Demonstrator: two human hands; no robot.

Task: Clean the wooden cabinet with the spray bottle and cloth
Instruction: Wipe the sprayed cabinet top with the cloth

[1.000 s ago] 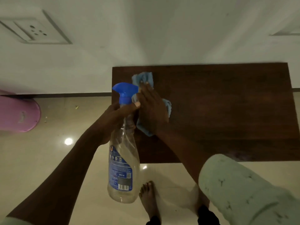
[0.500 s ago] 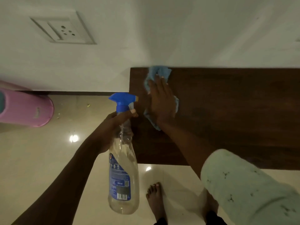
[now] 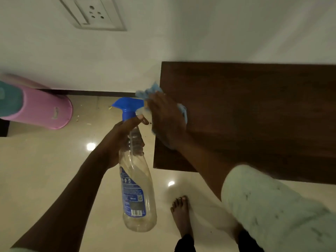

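Observation:
The dark wooden cabinet (image 3: 254, 115) stands against the white wall, seen from above. My right hand (image 3: 166, 119) lies flat on a blue cloth (image 3: 182, 110) at the cabinet top's left edge, and part of the cloth hangs past the edge. My left hand (image 3: 123, 139) grips the neck of a clear spray bottle (image 3: 135, 188) with a blue trigger head, held over the floor just left of the cabinet. The bottle hangs nearly upright, its nozzle close to my right hand.
A pink bucket (image 3: 41, 110) lies on the beige tiled floor at the left, by the wall. A switch and socket plate (image 3: 94, 13) is on the wall above. My bare foot (image 3: 181, 213) stands on the floor in front of the cabinet.
My right hand has slid the cloth left from the back of the cabinet top to its left edge. The view has shifted left. My left hand still holds the bottle.

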